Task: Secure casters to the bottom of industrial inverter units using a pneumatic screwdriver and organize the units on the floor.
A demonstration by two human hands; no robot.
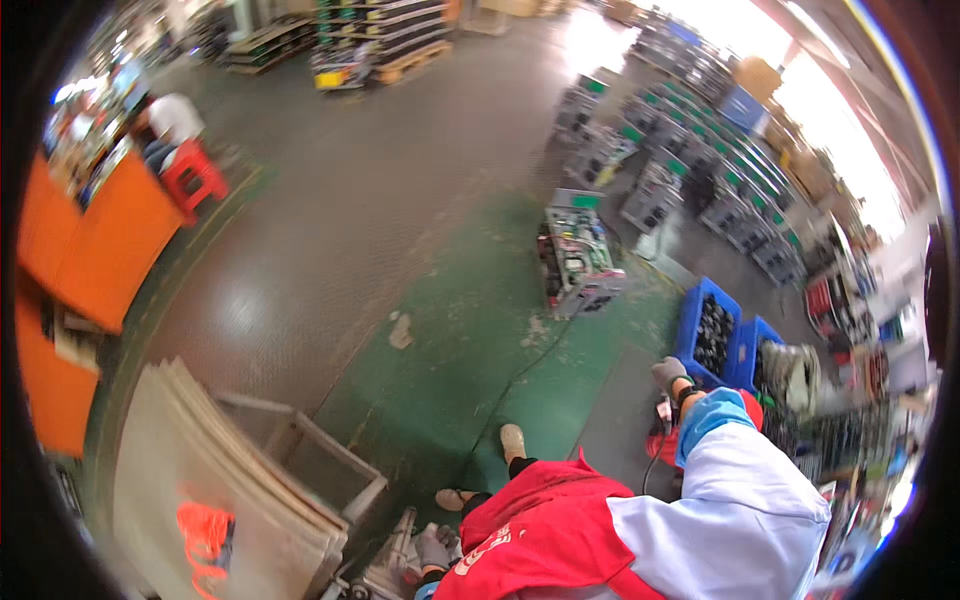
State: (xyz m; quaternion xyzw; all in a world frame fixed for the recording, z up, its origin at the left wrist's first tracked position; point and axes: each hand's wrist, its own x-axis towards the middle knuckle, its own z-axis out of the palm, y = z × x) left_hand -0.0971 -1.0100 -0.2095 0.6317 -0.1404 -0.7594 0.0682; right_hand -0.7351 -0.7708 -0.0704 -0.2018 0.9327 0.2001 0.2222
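My right hand (668,375), in a grey glove, reaches out beside a blue bin (688,335) filled with small black parts (714,335). Its fingers look curled in, and whatever they hold, if anything, does not show. Just below that hand is a red object (660,446) with a dark cord, its kind unclear. Low at my left side, my left hand (435,548), also gloved in grey, is close to some silvery metal pieces (390,565). Blur hides how its fingers are set.
An opened electronic unit (580,255) stands on the green floor ahead, a cable running from it. Rows of similar units (690,165) fill the right. Upright boards (200,470) and a metal-framed cart (345,490) are at left. Beyond are orange benches (120,240) and a seated person (175,120).
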